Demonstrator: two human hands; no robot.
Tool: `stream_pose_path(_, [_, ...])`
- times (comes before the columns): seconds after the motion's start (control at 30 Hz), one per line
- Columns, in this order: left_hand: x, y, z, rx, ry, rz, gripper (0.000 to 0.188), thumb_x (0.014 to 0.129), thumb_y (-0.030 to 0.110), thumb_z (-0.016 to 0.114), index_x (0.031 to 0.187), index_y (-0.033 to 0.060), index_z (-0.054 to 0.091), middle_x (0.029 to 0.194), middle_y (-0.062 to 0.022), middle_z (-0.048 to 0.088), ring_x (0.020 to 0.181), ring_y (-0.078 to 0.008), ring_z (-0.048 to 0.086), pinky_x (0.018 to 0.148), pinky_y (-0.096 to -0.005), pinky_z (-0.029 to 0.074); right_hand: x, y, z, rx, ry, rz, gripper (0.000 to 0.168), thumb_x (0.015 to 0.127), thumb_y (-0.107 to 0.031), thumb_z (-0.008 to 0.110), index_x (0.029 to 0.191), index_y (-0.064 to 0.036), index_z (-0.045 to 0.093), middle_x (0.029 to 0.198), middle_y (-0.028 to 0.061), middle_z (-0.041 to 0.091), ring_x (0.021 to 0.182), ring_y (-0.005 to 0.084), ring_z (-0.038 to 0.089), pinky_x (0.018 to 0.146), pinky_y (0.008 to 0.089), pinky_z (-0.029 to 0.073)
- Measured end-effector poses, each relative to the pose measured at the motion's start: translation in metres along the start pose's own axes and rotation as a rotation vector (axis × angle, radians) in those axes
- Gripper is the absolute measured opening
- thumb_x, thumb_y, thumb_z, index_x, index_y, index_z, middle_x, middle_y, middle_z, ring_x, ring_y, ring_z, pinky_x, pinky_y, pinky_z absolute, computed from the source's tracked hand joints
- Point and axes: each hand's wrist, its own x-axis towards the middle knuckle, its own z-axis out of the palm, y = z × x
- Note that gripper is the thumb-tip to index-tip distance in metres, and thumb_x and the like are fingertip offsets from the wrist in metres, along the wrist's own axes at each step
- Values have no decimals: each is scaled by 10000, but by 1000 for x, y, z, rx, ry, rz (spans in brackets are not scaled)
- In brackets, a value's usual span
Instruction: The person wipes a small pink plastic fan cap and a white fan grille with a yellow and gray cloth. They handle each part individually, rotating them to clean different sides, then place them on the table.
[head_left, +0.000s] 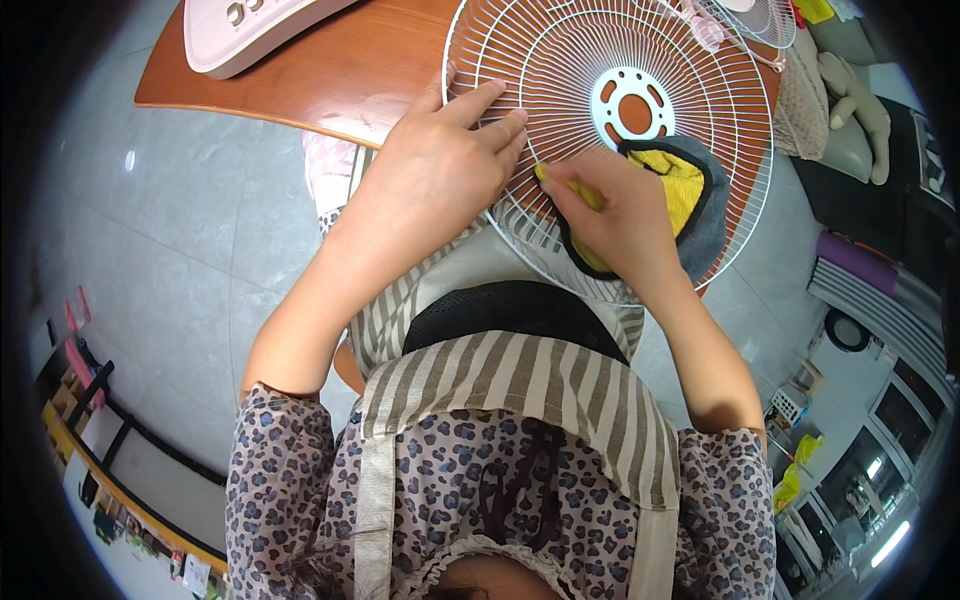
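Note:
A round white wire fan grille (555, 97) lies over the table's edge, partly above my lap. My left hand (457, 142) grips its left side, with the fingers spread over the wires and the thumb at the rim. In my right hand (619, 202) is a microfibre cloth (679, 187), yellow on one face and grey on the other, with black edging. Bunched between my fingertips, the cloth rests against the wires below the grille's hub plate (634, 109). Part of the cloth is hidden by my right hand.
Beneath the grille is a brown wooden table (360, 82). A pink fan base with knobs (247, 34) stands at the upper left. Behind the grille, a smaller fan guard (765, 22) and pink parts show at the upper right. A sofa with a plush toy (862, 112) is to the right.

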Motion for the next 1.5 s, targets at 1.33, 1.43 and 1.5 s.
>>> stream_pose_path(1.33, [-1,60,13,202,77,-45,301,792,62,581,1028,-92,687,1123,-211,676,1104,-355,632,1107,-556,351,-25,13,-17,-358,-83,-355,338,801,-64,583,1130,-8,638,1220,50,592,1073,230,563,843,364,474])
stream_pose_path(1.43, [-1,60,15,222,72,-48,281,786,57,585,998,-87,699,1110,-212,685,1106,-349,635,1105,-564,351,-38,15,-32,-365,-165,-306,369,775,-42,602,1141,-55,651,1227,34,585,1056,221,565,848,359,483])
stream_pose_path(1.5, [-2,59,14,226,61,-47,282,783,58,587,996,-85,702,1111,-212,686,1114,-347,633,1108,-567,347,-46,14,-46,-388,-220,-259,420,746,-18,623,1161,-80,655,1244,30,585,1044,223,568,862,358,493])
